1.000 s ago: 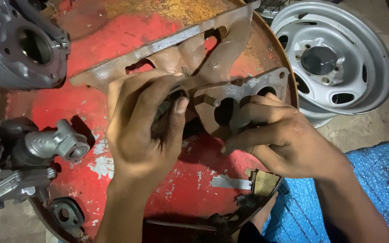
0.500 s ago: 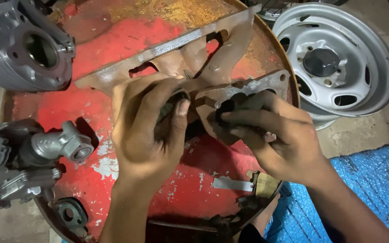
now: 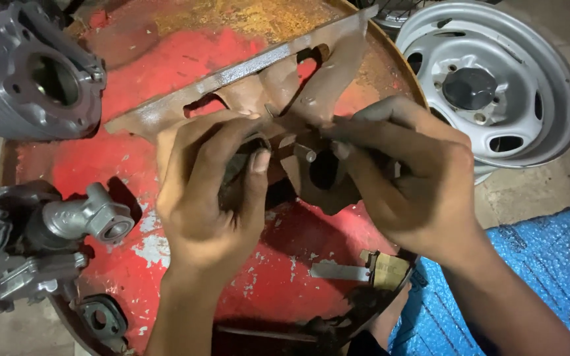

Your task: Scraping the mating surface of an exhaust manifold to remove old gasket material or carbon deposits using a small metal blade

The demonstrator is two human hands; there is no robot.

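Between both hands, the rusty manifold (image 3: 245, 86) is being gripped, left hand (image 3: 209, 198) and right hand (image 3: 417, 184) closed on it, long axis running left-low to right-high.

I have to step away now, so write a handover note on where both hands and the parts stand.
Left hand: gripping the near end of the rusty manifold.
Right hand: fingers closed on a small part at the manifold's flange; what it is can't be made out.
Manifold lies across the red drum top.
Grey carburettor-like casting sits at the drum's left edge, untouched.
Done or left: cannot tell.
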